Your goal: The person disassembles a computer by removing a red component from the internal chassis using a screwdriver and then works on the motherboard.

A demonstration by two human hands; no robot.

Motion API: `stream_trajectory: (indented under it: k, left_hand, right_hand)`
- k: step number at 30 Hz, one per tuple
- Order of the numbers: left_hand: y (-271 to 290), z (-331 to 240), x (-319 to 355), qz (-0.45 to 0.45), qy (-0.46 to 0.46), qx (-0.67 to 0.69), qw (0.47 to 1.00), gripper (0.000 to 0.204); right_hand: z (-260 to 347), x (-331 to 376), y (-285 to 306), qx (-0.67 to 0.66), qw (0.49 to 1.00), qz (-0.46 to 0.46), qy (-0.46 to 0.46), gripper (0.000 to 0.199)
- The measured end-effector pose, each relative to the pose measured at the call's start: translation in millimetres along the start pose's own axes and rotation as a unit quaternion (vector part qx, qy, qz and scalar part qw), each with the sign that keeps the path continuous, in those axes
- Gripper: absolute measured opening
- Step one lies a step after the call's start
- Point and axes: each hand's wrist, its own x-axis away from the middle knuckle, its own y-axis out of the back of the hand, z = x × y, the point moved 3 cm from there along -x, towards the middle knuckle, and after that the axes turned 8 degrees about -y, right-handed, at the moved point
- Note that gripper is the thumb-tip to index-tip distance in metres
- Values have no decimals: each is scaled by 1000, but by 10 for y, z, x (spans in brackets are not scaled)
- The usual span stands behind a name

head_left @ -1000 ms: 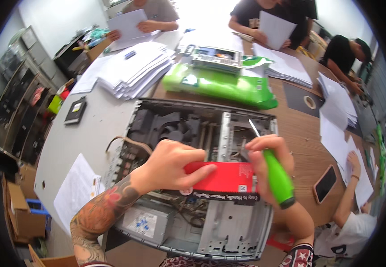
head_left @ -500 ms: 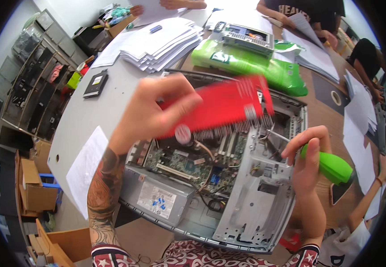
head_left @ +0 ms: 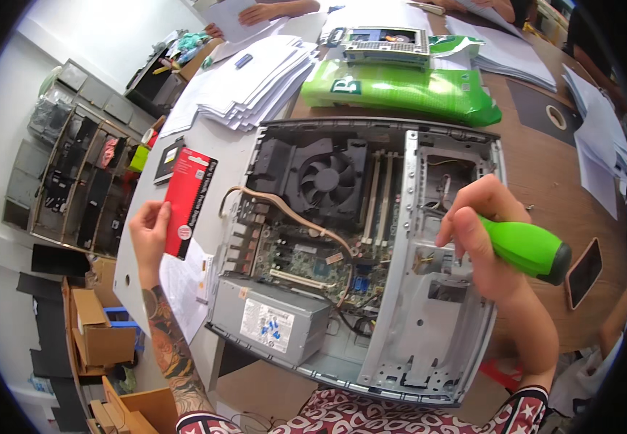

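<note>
In front of me an opened desktop computer case (head_left: 418, 347) lies flat. A black cooling fan (head_left: 324, 179) sits at its far left, over a green motherboard (head_left: 306, 260). The silver power supply (head_left: 273, 325) fills the near left corner. My left hand (head_left: 148, 228), closed, pinches the edge of a red packaging card (head_left: 187, 206) left of the case. Over the case's right side, my right hand (head_left: 483, 239) is wrapped round a screwdriver (head_left: 519, 246) with a green handle and dark end. Its tip is hidden by my hand.
A green plastic package (head_left: 400, 92) with a metal drive unit (head_left: 387, 47) on top lies behind the case. Stacked papers (head_left: 255, 79) are at the back left. A black drive (head_left: 168, 160) sits beyond the card; a phone (head_left: 585, 273) lies right. Another person's hands (head_left: 259, 13) hold paper.
My left hand has swung the red card from over the case to its left, uncovering the fan. The right hand still holds the screwdriver in nearly the same place.
</note>
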Motion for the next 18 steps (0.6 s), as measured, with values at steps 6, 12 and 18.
stream_trajectory:
  k: [6,12,18]
  left_hand:
    - [-37,379,25,-5,30,-93,995,16]
    - [85,-346,-180,-89,-151,-249,952,17]
    - [-809,-1889,-335,43,-421,-126,897,7]
  right_hand:
    - [-55,7,27,12,1000,-12,1,32]
    - [-80,7,-55,16,999,-21,18,30]
    - [-138,37,46,12,998,-44,36,29]
